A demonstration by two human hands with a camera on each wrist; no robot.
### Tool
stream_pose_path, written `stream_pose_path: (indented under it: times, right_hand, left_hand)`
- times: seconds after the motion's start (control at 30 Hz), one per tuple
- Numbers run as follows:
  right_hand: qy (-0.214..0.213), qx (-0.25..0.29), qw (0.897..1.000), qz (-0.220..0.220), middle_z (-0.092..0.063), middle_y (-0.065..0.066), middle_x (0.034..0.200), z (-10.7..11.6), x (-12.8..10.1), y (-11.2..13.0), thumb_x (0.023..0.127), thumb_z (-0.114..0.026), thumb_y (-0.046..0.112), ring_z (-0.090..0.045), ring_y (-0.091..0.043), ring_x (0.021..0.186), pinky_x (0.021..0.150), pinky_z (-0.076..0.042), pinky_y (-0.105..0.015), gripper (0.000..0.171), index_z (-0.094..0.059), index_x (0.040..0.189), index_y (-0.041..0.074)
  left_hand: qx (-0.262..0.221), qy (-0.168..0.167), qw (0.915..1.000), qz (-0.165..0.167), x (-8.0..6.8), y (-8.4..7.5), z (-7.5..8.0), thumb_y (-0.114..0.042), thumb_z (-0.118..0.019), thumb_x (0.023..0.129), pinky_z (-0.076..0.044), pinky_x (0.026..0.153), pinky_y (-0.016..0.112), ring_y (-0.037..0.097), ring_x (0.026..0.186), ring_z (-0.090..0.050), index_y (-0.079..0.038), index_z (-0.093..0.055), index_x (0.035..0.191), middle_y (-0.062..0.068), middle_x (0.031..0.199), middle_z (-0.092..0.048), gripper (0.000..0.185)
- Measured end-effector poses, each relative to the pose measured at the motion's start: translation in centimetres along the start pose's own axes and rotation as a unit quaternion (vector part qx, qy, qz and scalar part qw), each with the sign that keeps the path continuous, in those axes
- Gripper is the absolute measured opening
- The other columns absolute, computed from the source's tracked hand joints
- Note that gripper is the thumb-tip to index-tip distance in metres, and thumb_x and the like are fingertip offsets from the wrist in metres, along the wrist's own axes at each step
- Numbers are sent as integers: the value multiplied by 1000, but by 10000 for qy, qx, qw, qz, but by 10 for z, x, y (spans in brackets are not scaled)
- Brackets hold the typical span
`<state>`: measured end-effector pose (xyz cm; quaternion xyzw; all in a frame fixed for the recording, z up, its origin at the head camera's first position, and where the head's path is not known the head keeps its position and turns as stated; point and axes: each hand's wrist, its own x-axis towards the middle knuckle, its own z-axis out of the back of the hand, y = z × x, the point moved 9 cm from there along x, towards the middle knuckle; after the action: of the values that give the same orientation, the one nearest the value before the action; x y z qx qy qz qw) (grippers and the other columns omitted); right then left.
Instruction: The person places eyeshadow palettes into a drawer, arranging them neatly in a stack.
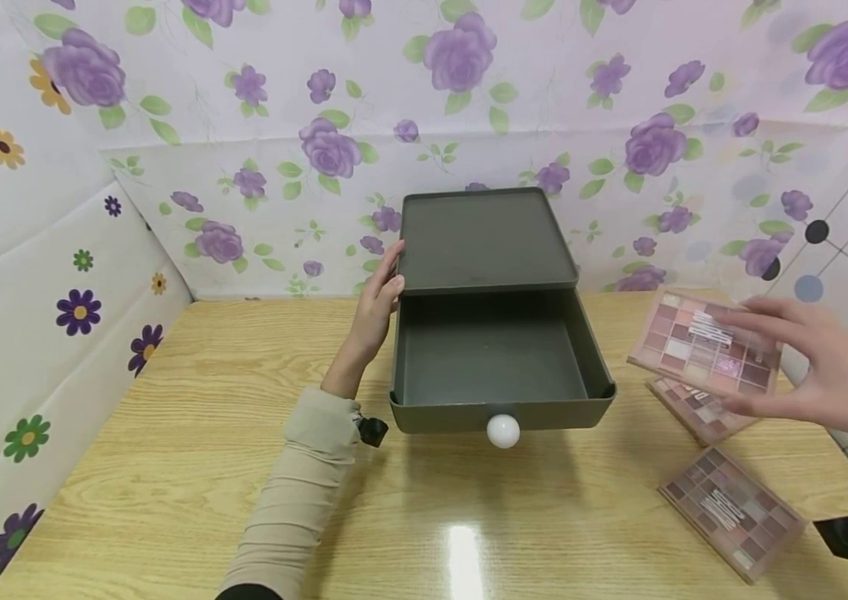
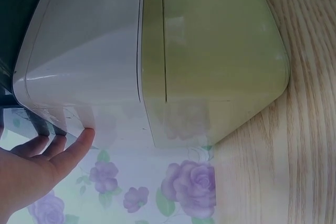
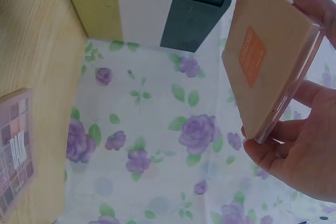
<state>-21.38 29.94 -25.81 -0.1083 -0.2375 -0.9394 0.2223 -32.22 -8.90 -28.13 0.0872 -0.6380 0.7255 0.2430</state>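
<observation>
Held palette: an eyeshadow palette point(image 1: 704, 343) is up off the table in the right hand point(image 1: 829, 375), shade side up in the head view; the right wrist view shows its plain tan back with an orange label point(image 3: 252, 56)
Right hand: grasping the palette by its edges, fingers over the far edge and thumb under the near one, only the fingertips bearing on it
Drawer: the dark green drawer point(image 1: 499, 367) stands pulled out, well to the left of the right hand, nothing lying in it, its white knob point(image 1: 503, 430) facing the person
Organizer box: the drawer's housing point(image 1: 485, 240) sits behind it, against the flowered wall
Left hand: released and flat, fingers straight point(image 1: 378, 304), resting against the left side of the box where drawer and housing meet; the left wrist view shows the fingertips point(image 2: 79, 142) at the box's corner
Other palettes: one point(image 1: 697, 406) lies directly beneath the right hand, another point(image 1: 731, 510) nearer the person on the wooden table point(image 1: 168, 467)
Risk, slip: the fingertip hold looks light, so a tilt could let the palette drop onto the one below
Risk, snag: carried low toward the left, the palette could catch the drawer's right wall
Risk, shift: the left hand only leans on the box, so a knock could slide it
</observation>
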Motion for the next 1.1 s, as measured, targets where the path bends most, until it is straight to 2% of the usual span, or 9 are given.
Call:
stream_pose_path:
  times: [0.17, 0.37, 0.47, 0.57, 0.7, 0.9, 1.0, 1.1]
  right_hand:
    - [-72, -84, 9995, 310, -36, -26, 132, 7, 6, 11, 49, -87, 19, -28, -53, 114, 88, -12, -71, 89, -51, 131, 16]
    - [-17, -49, 9981, 614, -37, -23, 132, 11, 15, 23, 46, -87, 16, -30, -46, 115, 80, -19, -65, 89, -54, 128, 15]
    - [-27, -19, 9974, 722, -38, -19, 132, 13, 19, 28, 45, -87, 15, -29, -43, 119, 83, -20, -66, 88, -55, 127, 15]
    - [-36, 44, 9963, 853, -39, -9, 132, 14, 22, 35, 45, -87, 15, -29, -40, 120, 86, -18, -69, 88, -55, 127, 14]
    - [-6, 31, 9951, 987, -40, -2, 131, 12, 28, 46, 44, -88, 16, -32, -31, 116, 83, -23, -68, 89, -55, 127, 16]
    - [108, 103, 9929, 1182, -40, -7, 133, 7, 38, 65, 46, -88, 18, -29, -16, 121, 82, -26, -64, 87, -55, 127, 19]
    - [160, 89, 9913, 1304, -40, -9, 134, 4, 44, 75, 48, -88, 21, -31, -18, 121, 80, -27, -59, 86, -55, 127, 19]
    - [182, -35, 9891, 1460, -42, -12, 133, 1, 51, 84, 48, -87, 26, -34, -30, 118, 79, -28, -57, 85, -55, 127, 20]
  left_hand:
    - [-12, -18, 10000, -16, 0, 0, 0, -22, -33, 87, -30, 93, 55, 29, 135, -18, -1, -21, 144, 17, 149, -15, 62]
    - [5, -38, 10000, -5, -1, 0, 0, -23, -34, 86, -31, 92, 55, 30, 135, -18, -1, -22, 144, 17, 149, -15, 63]
    - [7, -35, 10000, -13, -1, 0, 0, -23, -34, 86, -30, 92, 55, 30, 135, -18, -1, -21, 144, 17, 149, -15, 63]
    - [18, -23, 10000, -24, 0, -1, 0, -24, -34, 86, -30, 92, 55, 30, 135, -17, -1, -21, 144, 18, 149, -15, 63]
    - [23, -17, 10000, -46, 0, -2, 0, -23, -34, 86, -32, 91, 53, 30, 135, -18, -1, -21, 144, 18, 149, -14, 63]
    - [22, -31, 9999, -95, 1, -2, 0, -22, -34, 86, -33, 87, 48, 31, 134, -18, 1, -21, 143, 21, 148, -15, 63]
    - [6, -25, 9999, -106, 1, -2, 0, -22, -33, 86, -33, 87, 49, 31, 134, -18, 2, -21, 143, 21, 148, -15, 63]
    - [12, -28, 9999, -111, 0, -3, 0, -22, -33, 86, -33, 87, 48, 31, 135, -18, 2, -21, 143, 20, 148, -15, 63]
